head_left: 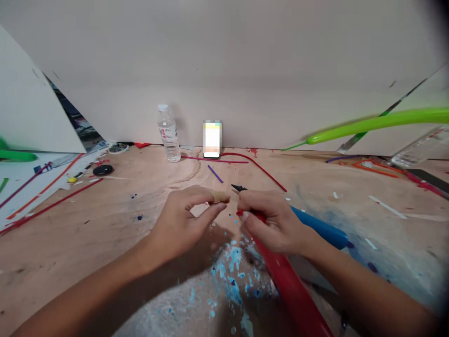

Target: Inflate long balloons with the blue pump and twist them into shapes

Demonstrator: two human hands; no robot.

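Ok so from my end, right hand (268,220) is pinched on the neck of the red balloon (298,295), whose body trails down below that hand. Left hand (182,217) is just beside it, thumb & index nearly touching; can't tell if anything's between them. Biggest risk imo: air loss, b/c a slack right thumb would prob let the neck slip. Also, blue pump (322,228) lies just beyond the right hand, so its black tip (240,188) could snag knuckles.

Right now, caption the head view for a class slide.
Right hand holding a red balloon by its end, left hand alongside, bottle beyond.
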